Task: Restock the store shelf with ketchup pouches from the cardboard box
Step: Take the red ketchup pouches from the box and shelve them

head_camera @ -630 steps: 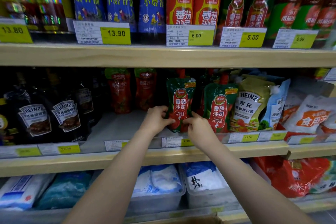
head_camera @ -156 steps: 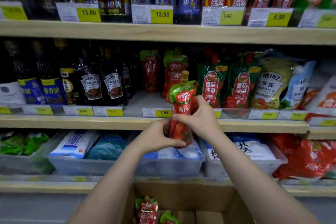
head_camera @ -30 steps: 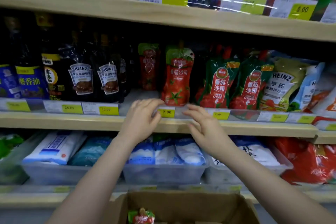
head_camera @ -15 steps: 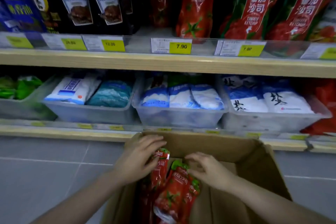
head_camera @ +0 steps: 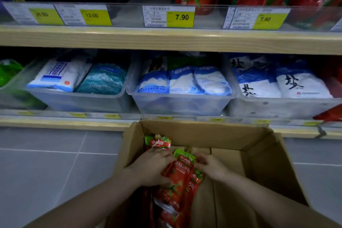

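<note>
Both hands are down inside the open cardboard box (head_camera: 259,153) on the grey floor below the shelf (head_camera: 166,40). The left hand (head_camera: 153,168) and right hand (head_camera: 211,168) curl their fingers around the top ketchup pouch (head_camera: 182,170) from either side; more pouches lie beneath and beside it, one upright (head_camera: 157,142) against the box's far left corner

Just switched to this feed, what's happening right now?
A person is restocking ketchup. Both hands are down in the cardboard box on the floor: the left hand and right hand are on either side of a ketchup pouch, not yet lifted. Another pouch stands behind it. The shelf is above.
</note>
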{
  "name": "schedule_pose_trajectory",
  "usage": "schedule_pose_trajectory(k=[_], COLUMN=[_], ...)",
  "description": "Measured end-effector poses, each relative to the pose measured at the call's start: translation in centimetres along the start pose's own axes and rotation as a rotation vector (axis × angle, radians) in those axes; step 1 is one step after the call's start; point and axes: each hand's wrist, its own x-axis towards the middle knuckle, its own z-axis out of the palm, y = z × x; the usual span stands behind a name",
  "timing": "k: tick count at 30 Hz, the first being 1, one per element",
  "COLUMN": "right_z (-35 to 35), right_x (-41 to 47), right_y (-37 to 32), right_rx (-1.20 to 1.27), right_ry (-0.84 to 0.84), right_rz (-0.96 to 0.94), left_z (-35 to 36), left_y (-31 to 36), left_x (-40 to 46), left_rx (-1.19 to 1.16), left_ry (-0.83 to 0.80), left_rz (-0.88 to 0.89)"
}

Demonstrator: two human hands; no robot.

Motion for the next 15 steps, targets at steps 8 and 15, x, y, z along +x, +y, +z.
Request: schedule_pose_trajectory(k=[8,15], right_z=[0.2,-0.8], right_x=[1.7,0.2], right_y=[-0.6,-0.9], right_rx=[-0.035,0.267], right_ry=[0.022,0.091], right_rz=[0.097,0.057], left_z=[0.3,0.1], left_y=[-0.2,-0.2], left_x=[0.1,0.6], left_rx=[-0.034,-0.148], left_ry=[-0.023,0.010], left_rz=[-0.029,-0.109])
